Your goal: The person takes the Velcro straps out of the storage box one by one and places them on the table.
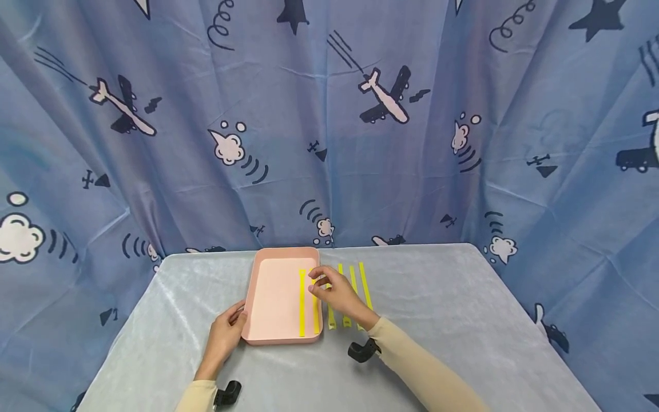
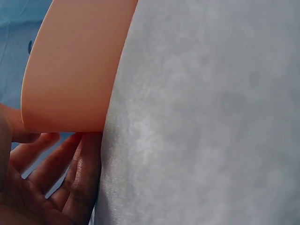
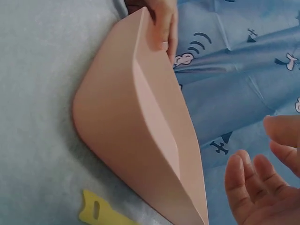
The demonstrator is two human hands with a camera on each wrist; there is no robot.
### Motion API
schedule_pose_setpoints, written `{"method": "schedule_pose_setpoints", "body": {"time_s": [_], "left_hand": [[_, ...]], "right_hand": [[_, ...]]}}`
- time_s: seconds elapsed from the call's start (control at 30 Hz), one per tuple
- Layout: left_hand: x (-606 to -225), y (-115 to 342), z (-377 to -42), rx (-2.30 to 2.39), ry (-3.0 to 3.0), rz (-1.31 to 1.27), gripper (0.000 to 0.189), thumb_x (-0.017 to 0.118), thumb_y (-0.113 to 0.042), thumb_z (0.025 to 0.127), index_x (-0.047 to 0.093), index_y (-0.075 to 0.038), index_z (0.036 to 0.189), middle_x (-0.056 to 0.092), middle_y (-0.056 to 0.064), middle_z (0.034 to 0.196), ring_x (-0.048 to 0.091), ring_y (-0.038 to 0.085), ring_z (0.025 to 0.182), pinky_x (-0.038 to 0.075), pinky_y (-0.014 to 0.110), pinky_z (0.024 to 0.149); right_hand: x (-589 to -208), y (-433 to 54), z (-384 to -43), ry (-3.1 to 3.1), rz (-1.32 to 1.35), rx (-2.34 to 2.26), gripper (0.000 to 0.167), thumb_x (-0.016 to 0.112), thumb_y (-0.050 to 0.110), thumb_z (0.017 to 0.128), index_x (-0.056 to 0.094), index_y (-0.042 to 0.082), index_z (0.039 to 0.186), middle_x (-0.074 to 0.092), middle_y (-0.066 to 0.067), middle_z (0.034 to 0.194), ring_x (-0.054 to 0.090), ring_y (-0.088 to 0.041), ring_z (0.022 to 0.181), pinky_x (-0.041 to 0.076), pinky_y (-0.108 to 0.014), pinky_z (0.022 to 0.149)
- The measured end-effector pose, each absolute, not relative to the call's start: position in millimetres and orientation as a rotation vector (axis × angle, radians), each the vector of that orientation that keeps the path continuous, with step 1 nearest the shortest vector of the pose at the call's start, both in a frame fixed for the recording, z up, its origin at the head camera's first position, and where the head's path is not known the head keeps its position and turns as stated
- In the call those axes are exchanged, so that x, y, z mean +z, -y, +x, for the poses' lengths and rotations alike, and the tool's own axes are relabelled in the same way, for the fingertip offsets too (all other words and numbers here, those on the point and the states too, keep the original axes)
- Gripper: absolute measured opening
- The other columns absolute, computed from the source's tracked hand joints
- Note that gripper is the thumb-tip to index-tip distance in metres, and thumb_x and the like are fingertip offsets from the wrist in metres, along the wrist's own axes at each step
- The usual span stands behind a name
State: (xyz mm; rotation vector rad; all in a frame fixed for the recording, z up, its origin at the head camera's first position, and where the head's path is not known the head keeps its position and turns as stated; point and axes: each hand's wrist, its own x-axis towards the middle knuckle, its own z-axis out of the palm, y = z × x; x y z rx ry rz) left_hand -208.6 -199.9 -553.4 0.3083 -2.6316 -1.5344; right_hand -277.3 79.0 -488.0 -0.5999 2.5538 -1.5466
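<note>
A pink rectangular tray (image 1: 273,297) lies on the table, with two flat yellow strips (image 1: 302,303) lengthwise along its right side. My left hand (image 1: 225,333) holds the tray's left edge near the front corner; in the left wrist view its thumb is at the rim and the fingers (image 2: 77,173) are against the wall below. Over the tray's right rim is my right hand (image 1: 334,290), fingers loosely bent, nothing between them. The right wrist view shows these fingers (image 3: 248,183) apart from the tray wall (image 3: 126,122).
Several more yellow strips (image 1: 364,280) lie side by side on the grey cloth-covered table (image 1: 437,320), right of the tray. One strip end (image 3: 96,209) has a slot. A blue patterned curtain (image 1: 329,126) hangs behind the table.
</note>
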Motion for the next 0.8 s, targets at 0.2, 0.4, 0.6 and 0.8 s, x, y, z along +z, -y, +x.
{"method": "schedule_pose_setpoints", "body": {"time_s": [0.2, 0.4, 0.6, 0.8], "left_hand": [[-553.7, 200.3, -208.8, -1.532, 2.634, 0.292, 0.043, 0.051, -0.021, 0.103, 0.052, -0.008, 0.143, 0.062, 0.022, 0.132, 0.061, 0.035, 0.12, 0.051, 0.047, 0.097], [-554.0, 200.5, -206.9, -1.534, 2.647, 0.306, 0.043, 0.051, -0.02, 0.102, 0.051, -0.007, 0.143, 0.061, 0.023, 0.132, 0.061, 0.036, 0.12, 0.051, 0.047, 0.096], [-552.9, 200.6, -207.2, -1.536, 2.629, 0.312, 0.043, 0.051, -0.02, 0.102, 0.052, -0.007, 0.142, 0.062, 0.023, 0.131, 0.062, 0.036, 0.118, 0.052, 0.047, 0.096], [-553.9, 199.4, -208.0, -1.544, 2.63, 0.319, 0.043, 0.051, -0.02, 0.102, 0.052, -0.007, 0.143, 0.062, 0.023, 0.132, 0.062, 0.035, 0.119, 0.051, 0.046, 0.097]], "right_hand": [[-489.0, -75.7, -278.5, -2.586, -0.74, -1.464, 0.028, 0.066, 0.014, 0.095, 0.059, 0.007, 0.12, 0.06, -0.008, 0.118, 0.062, -0.019, 0.1, 0.053, -0.028, 0.081], [-492.7, -71.8, -278.8, -2.598, -0.821, -1.349, 0.028, 0.066, 0.013, 0.094, 0.06, 0.007, 0.121, 0.059, -0.012, 0.122, 0.063, -0.019, 0.102, 0.054, -0.028, 0.081], [-491.3, -68.1, -279.4, -2.658, -0.82, -1.174, 0.027, 0.068, 0.017, 0.093, 0.062, 0.015, 0.12, 0.059, -0.003, 0.123, 0.062, -0.02, 0.106, 0.053, -0.024, 0.084], [-491.8, -66.5, -280.9, -2.713, -0.902, -0.986, 0.031, 0.068, 0.021, 0.094, 0.062, 0.013, 0.123, 0.06, -0.005, 0.124, 0.058, -0.02, 0.111, 0.053, -0.029, 0.089]]}}
